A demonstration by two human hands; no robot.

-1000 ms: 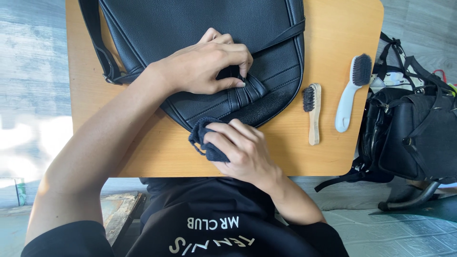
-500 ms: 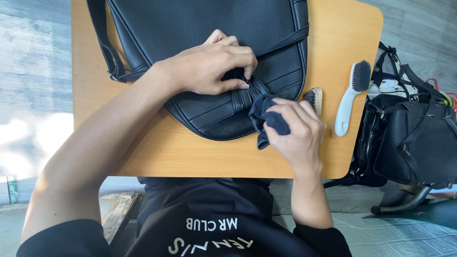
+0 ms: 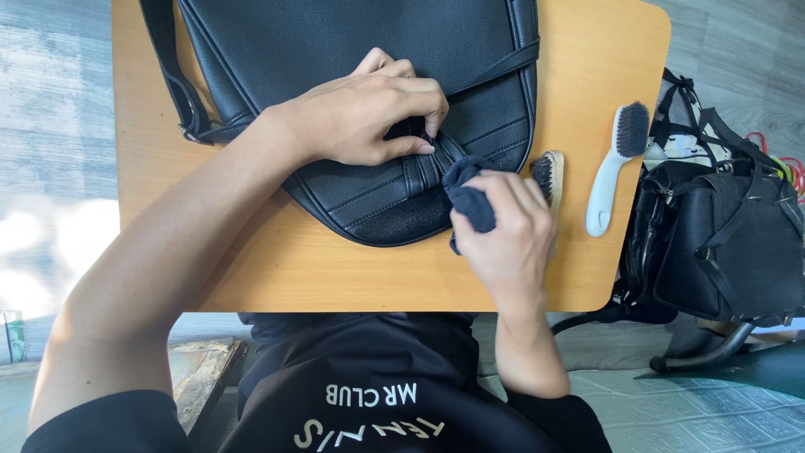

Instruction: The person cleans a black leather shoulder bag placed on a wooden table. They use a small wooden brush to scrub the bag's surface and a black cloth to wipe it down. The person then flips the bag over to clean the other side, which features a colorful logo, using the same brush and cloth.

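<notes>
My left hand [image 3: 369, 117] pins the strap loop of the black faux-leather shoulder bag [image 3: 352, 92], fingers pinched shut on it, while my right hand [image 3: 503, 235], closed around a dark blue cloth [image 3: 470, 197], presses against the bag's lower edge just beside my left. A second ago the cloth was working under my left hand; it has swung outward. Two brushes lie beyond my right hand: one wooden [image 3: 549, 172], one white plastic [image 3: 612, 164]. The orange wooden table [image 3: 285, 277] stands on grey flooring; one more black bag [image 3: 721, 243] sits further right.
</notes>
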